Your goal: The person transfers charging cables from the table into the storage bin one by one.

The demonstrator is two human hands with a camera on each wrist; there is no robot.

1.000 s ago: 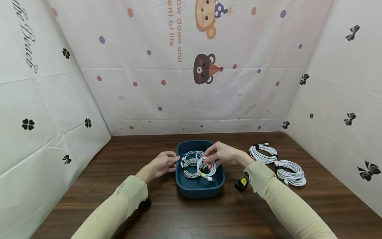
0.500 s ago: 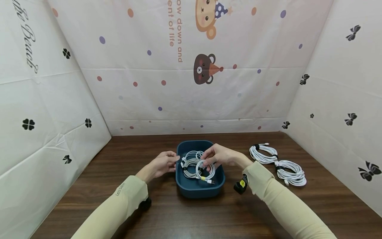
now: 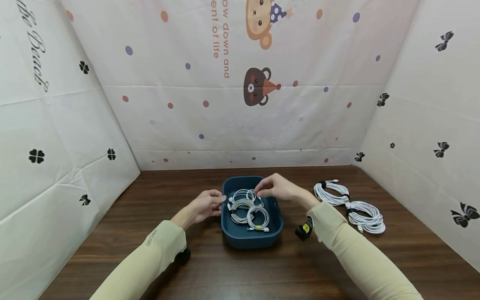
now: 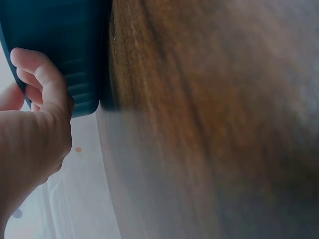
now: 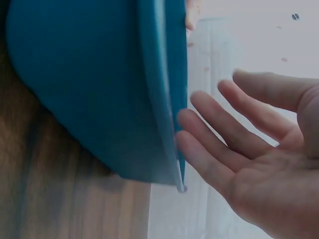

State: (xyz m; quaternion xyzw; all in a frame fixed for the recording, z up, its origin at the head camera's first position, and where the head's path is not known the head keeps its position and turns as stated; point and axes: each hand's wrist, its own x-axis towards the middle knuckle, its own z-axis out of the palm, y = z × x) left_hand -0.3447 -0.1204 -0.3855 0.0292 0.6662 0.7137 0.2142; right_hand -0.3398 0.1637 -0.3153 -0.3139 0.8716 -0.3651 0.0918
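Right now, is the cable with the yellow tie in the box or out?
In: the yellow-tied cable lies coiled inside the blue box, surrounded by its walls.

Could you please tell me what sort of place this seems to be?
Probably a screened-off tabletop work area, perhaps a recording booth: printed white sheets wall in three sides of a dark wood-grain table, on which a dark-blue bin holds coiled white cables.

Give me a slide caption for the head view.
Left hand holding blue bin of coiled white cables, right hand above its edge; two more coils on the table.
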